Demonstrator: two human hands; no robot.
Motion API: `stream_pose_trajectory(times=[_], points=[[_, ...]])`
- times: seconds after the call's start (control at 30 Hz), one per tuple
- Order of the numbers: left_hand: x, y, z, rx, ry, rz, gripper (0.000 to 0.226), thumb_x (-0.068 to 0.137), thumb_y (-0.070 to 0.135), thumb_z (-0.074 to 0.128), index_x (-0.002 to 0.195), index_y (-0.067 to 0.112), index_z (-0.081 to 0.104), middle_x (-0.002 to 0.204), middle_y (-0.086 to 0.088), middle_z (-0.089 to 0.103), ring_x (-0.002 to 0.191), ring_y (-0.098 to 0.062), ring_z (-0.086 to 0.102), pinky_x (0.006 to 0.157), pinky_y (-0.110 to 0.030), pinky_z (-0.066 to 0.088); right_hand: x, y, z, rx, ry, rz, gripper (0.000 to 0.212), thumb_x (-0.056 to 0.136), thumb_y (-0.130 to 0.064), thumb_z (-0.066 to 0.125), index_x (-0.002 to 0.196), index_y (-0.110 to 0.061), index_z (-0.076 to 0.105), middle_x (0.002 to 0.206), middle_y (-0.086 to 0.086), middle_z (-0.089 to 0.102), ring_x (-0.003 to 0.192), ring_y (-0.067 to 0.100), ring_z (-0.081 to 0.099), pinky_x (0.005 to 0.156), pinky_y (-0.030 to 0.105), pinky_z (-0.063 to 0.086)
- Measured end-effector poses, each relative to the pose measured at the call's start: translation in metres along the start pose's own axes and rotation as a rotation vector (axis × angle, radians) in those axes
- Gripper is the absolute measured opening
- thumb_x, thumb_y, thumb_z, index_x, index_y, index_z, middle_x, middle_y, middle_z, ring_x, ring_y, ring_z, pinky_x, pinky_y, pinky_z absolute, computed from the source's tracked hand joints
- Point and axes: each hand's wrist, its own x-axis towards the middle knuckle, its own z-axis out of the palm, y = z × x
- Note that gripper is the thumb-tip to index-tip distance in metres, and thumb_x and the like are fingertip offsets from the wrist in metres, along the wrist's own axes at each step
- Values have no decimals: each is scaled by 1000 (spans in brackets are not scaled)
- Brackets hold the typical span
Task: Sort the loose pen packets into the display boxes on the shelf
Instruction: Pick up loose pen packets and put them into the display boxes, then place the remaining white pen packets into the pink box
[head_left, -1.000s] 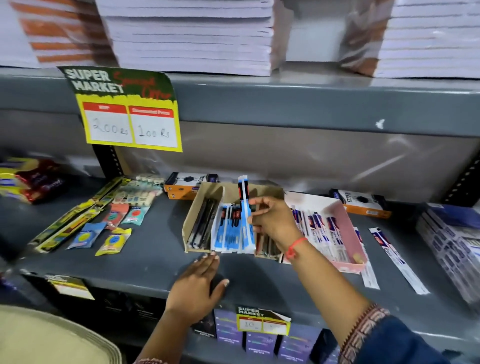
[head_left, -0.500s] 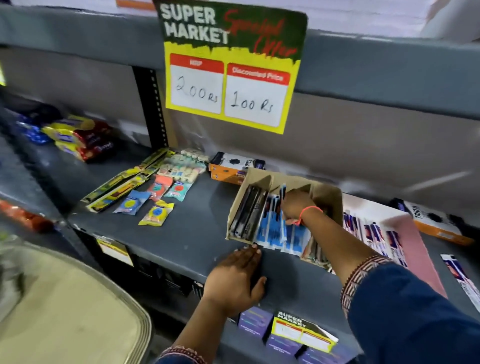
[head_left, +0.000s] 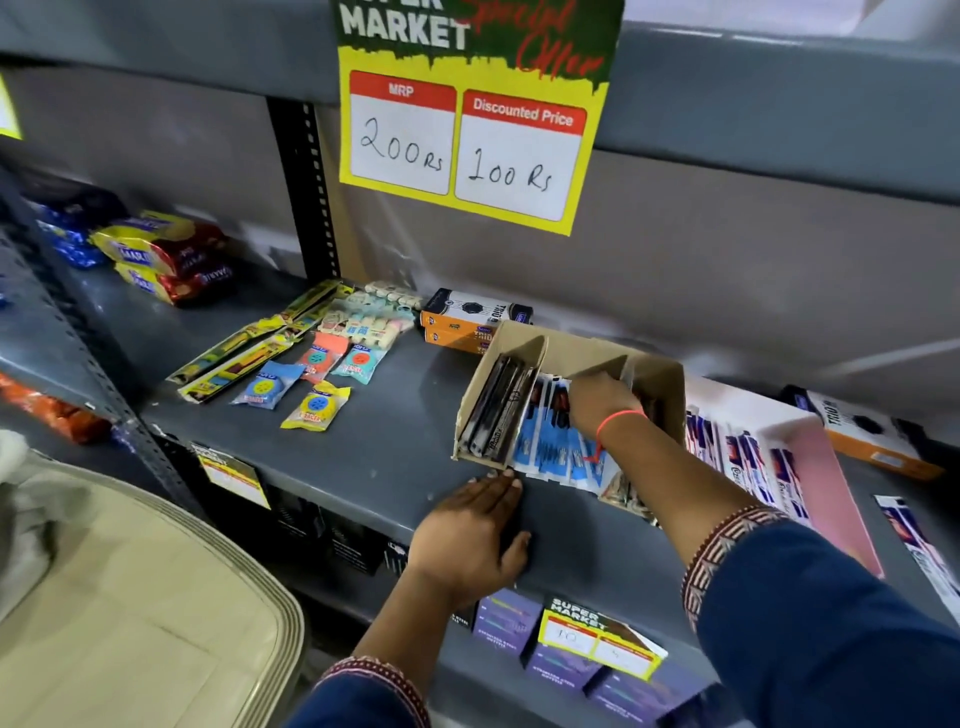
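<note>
We stand at a grey metal shelf (head_left: 322, 467) in a shop aisle, with a yellow price card (head_left: 470, 130) hung from the shelf above. On it, in descending size, we see a pink display box (head_left: 810, 467) of blue-and-white packets at the right, a brown cardboard display box (head_left: 569, 358) split into three compartments at the centre, and small sachets (head_left: 311, 384) spread at the left. Our right hand (head_left: 602, 402) reaches into the brown box over the middle compartment, where the blue pen packets (head_left: 550, 447) stand in a row; its fingers are hidden, so we cannot tell whether it grips a packet or only presses the row. Our left hand (head_left: 470, 540) lies flat and empty on the shelf just in front of the box, fingertips close to its front edge. One loose packet (head_left: 919, 545) lies on the shelf at the far right, well apart from both boxes. We judge the packets light, thin and flexible, with a slick film face; we recommend pinching each by its card edge near one end, not mid-length, where it would bend. We count two open display boxes, three compartments, two hands and one loose packet in view; the blue packets overlap too closely to count.
</note>
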Motion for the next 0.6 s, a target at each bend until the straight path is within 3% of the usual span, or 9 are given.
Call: stream_pose_trajectory(times=[0.1,0.27,0.47,0.6], points=[[0,-1,1,3,-21,2,58,89,40,46,138,13,36,144,-7,39,133,-21,34,106,-21,4,-7,7,-11,67,162,-20,31,90,2,36,108,5,62,112,23,67,102,35,65,82,39,52],[2,6,4,32,-56,-33,59,91,42,38,141,12,28,149,-7,32,137,-18,24,109,-21,1,-27,52,-29,329,424,121,28,85,-9,47,99,-2,70,105,28,69,98,42,66,83,40,53],[3,35,15,102,-118,-48,67,94,50,27,143,7,15,153,-11,18,140,-19,9,111,-27,-4,-62,118,-28,416,531,337,32,85,-8,48,105,-13,72,114,18,70,105,38,65,87,37,51],[8,65,23,76,-147,8,68,94,51,25,144,7,13,154,-10,15,140,-19,8,110,-26,-6,-87,164,-21,456,557,511,29,90,-15,46,106,-9,70,114,27,66,104,43,62,85,41,51]])
